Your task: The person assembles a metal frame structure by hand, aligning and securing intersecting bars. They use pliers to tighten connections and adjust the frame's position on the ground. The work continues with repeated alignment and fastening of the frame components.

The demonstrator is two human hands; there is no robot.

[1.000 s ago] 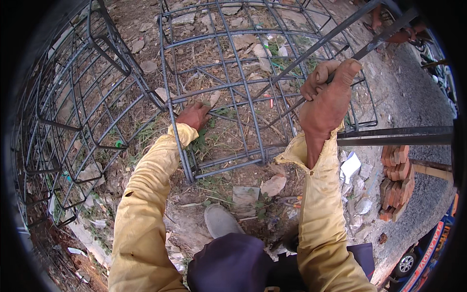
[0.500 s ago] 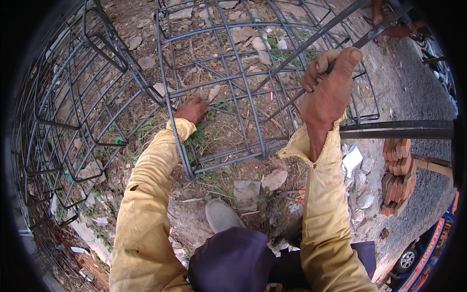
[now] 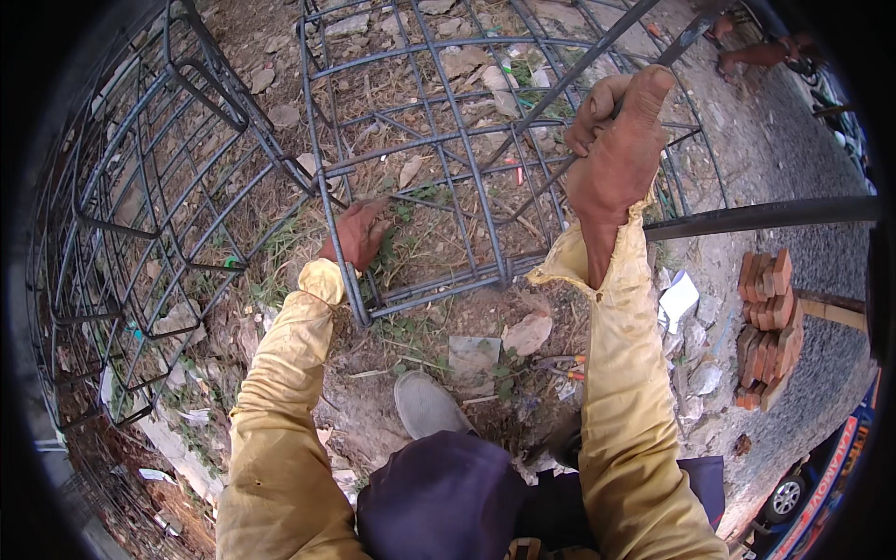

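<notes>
A long cage of dark steel bars (image 3: pixel 484 201) lies in front of me, with square ties and lengthwise rods. My right hand (image 3: pixel 616 154) is closed round a long steel bar (image 3: pixel 686 42) slanting from the upper right down into the cage, its thumb pointing up along it. At the cage's near left corner, my left hand (image 3: pixel 359 233) is low behind an upright bar, its fingers bent. The underside of those fingers is hidden, and what they grip does not show. A thin rod runs through the cage close to their tips.
A second rebar cage (image 3: pixel 154 233) stands at the left. Thick dark bars (image 3: pixel 765 219) stick out to the right, above stacked orange bricks (image 3: pixel 770 327). Pliers (image 3: pixel 565 366) lie near my shoe (image 3: pixel 429 403). Another person's limbs (image 3: pixel 761 56) show at the upper right.
My left hand has drawn back slightly toward me and left, its fingers now more bent. The right hand has moved a little up and left with the bar.
</notes>
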